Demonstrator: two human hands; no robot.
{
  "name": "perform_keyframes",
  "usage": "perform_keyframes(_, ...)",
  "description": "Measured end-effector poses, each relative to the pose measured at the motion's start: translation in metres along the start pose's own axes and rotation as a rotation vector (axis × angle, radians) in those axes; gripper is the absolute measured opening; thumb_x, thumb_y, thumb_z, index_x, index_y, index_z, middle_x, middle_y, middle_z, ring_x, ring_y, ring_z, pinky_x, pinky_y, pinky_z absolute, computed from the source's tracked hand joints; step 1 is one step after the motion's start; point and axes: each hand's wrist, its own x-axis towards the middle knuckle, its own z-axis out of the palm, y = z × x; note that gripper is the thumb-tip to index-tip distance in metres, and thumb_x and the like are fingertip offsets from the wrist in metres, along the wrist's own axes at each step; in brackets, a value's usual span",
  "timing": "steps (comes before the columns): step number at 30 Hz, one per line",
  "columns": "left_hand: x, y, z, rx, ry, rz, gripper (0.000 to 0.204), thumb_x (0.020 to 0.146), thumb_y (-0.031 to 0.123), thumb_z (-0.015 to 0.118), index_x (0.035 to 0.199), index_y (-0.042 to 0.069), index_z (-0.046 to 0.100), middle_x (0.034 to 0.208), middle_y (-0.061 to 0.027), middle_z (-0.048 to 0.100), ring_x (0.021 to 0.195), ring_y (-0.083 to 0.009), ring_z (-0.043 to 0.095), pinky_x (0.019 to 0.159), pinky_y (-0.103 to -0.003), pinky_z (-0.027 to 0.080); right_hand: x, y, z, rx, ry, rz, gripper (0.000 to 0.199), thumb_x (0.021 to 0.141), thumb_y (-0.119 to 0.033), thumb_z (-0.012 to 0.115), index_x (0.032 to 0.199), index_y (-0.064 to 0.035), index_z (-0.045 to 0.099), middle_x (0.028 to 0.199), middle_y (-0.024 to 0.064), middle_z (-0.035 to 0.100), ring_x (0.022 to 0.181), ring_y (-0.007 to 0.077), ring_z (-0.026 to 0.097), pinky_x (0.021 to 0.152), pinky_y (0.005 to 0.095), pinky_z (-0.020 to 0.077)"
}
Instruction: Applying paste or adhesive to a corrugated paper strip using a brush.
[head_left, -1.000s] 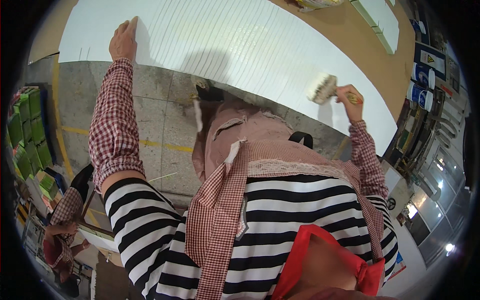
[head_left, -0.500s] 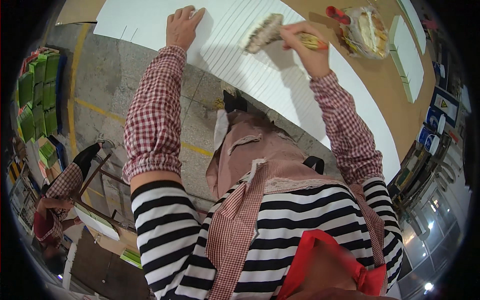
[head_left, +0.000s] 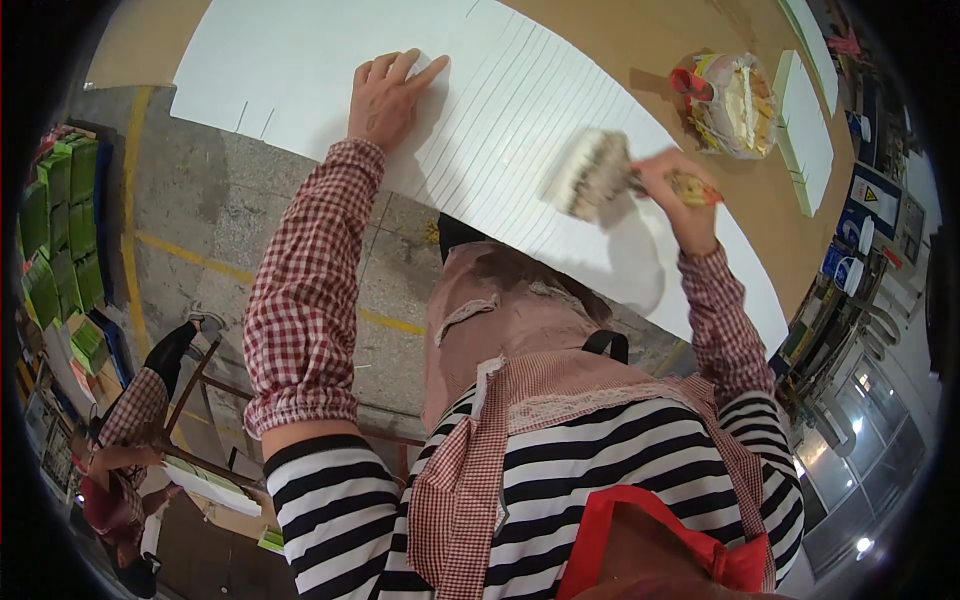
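head view: brush [head_left: 590, 172] handle inside right fingers [head_left: 668, 172].

free: white sheet [head_left: 300, 60] left part | blocked: bag [head_left: 735, 90], white strip [head_left: 805, 130] far right

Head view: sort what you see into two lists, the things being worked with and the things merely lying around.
In use:
- white scored sheet, pressed flat by the left hand
- wide brush, gripped in the right hand over the sheet

Lying about:
- bag of supplies on the brown tabletop
- white slotted strip
- green crates on the floor
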Motion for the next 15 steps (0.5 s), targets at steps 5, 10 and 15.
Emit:
perform_keyframes(5, 0.006, 0.010, 0.002, -0.015, 0.017, 0.018, 0.056, 0.089, 0.005, 0.052, 0.138, 0.032, 0.046, 0.143, -0.0007, 0.041, 0.134, -0.0209, 0.035, 0.113, -0.042, 0.024, 0.047, 0.012, 0.033, 0.152, -0.012, -0.166, 0.005, 0.084, 0.000, 0.064, 0.080, 0.0017, 0.062, 0.085, 0.0076, 0.066, 0.069, 0.0084, 0.060, 0.063, 0.0211, 0.0489)
perform_keyframes(10, 0.006, 0.004, 0.003, -0.094, -0.063, 0.001, 0.050, 0.092, 0.009, 0.048, 0.137, 0.030, 0.045, 0.149, 0.0076, 0.035, 0.140, -0.0157, 0.026, 0.118, -0.041, 0.014, 0.003, 0.040, -0.023, -0.007, 0.006, 0.033, 0.006, 0.084, -0.001, 0.064, 0.080, 0.0021, 0.062, 0.084, 0.0085, 0.066, 0.069, 0.0093, 0.060, 0.062, 0.0223, 0.0497)
perform_keyframes(15, 0.002, 0.004, 0.004, -0.115, -0.063, -0.013, 0.050, 0.093, 0.008, 0.045, 0.138, 0.029, 0.044, 0.148, 0.0069, 0.035, 0.140, -0.0165, 0.027, 0.118, -0.041, 0.016, 0.011, -0.001, 0.000, -0.001, -0.002, 0.063, 0.006, 0.084, 0.000, 0.064, 0.079, 0.0024, 0.061, 0.084, 0.0087, 0.066, 0.071, 0.0096, 0.060, 0.063, 0.0229, 0.0496)
